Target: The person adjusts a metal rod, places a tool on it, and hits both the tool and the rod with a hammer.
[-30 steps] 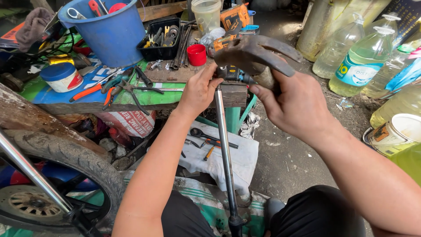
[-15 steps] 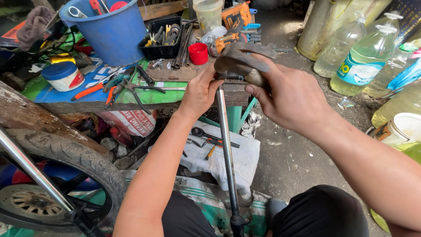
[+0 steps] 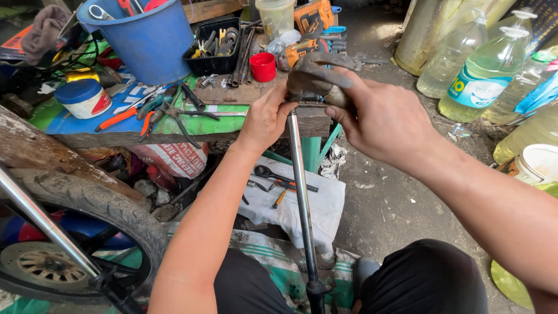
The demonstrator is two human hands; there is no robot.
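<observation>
The motorcycle wheel [image 3: 70, 232] sits at eight o'clock. The steel fork tube [image 3: 301, 197] stands upright at centre, foot between the knees, grey rubber cover [image 3: 317, 72] at twelve o'clock on its top. The right hand [image 3: 386, 119] is wrapped around the cover; the left hand [image 3: 267, 116] pinches the tube's top. The stretched rubber could slip and tip the tube toward the cluttered surface [image 3: 232, 110].

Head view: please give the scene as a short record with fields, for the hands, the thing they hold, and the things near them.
left hand: grips the top of the metal tube
right hand: holds a curved grey part on the tube's top end
tube: upright, lower end between the person's knees
behind hands: red cup, blue bucket, black tool tray
right side: clear plastic bottles
left side: wheel
</observation>
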